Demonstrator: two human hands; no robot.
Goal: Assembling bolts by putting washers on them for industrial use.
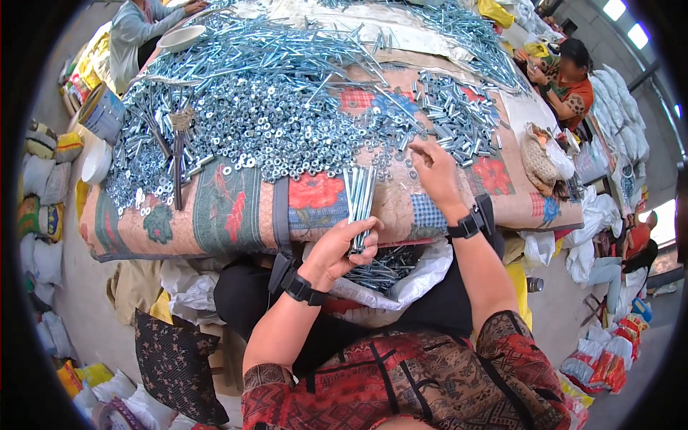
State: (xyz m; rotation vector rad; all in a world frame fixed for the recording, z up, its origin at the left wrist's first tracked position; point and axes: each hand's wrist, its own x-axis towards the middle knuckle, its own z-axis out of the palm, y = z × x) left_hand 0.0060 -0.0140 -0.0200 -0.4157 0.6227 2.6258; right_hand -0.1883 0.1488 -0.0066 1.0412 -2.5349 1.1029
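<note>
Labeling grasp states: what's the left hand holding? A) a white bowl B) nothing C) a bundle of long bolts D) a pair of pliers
C: the left hand grips a bundle of long bolts standing upright over the white bag in the lap, while the right hand reaches into the nuts on the table.

Table (236, 236) draped in patchwork cloth, heaped washers (287, 129), long bolts (279, 43), short bolts (455, 111)
</note>
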